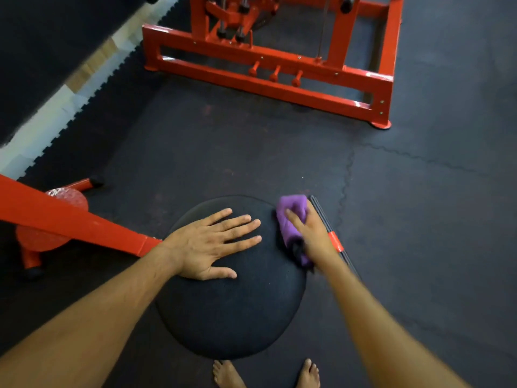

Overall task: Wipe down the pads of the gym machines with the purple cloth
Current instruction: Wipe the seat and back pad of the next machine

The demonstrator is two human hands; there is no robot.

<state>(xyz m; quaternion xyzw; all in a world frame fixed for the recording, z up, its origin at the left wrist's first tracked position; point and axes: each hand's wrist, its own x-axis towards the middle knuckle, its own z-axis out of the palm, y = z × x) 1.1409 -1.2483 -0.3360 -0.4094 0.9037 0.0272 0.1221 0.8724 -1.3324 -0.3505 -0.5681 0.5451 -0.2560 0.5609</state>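
Head view. Dark rubber floor tiles (419, 205), jigsaw seams; pale strip of bare floor at far left. Red machine frame (268, 79) well beyond, across the mat. Second red beam (70, 219) slanting in from the left, ending at the round black pad (232, 309) in the foreground.

Left hand (215, 245) flat on the pad's upper left, fingers straight and spread wide, palm down, gripping nothing; likely bracing the pad so it does not turn or rock under the wiping.

Right hand (310, 233) at the pad's upper right edge, fingers curled round the bunched purple cloth (291, 219), pressing it against the rim. Slight blur there. Cloth bunched, probably for a firmer rub on the edge.

Black rod with red band (334, 242) just behind the right hand. Bare feet (228, 373) below the pad.
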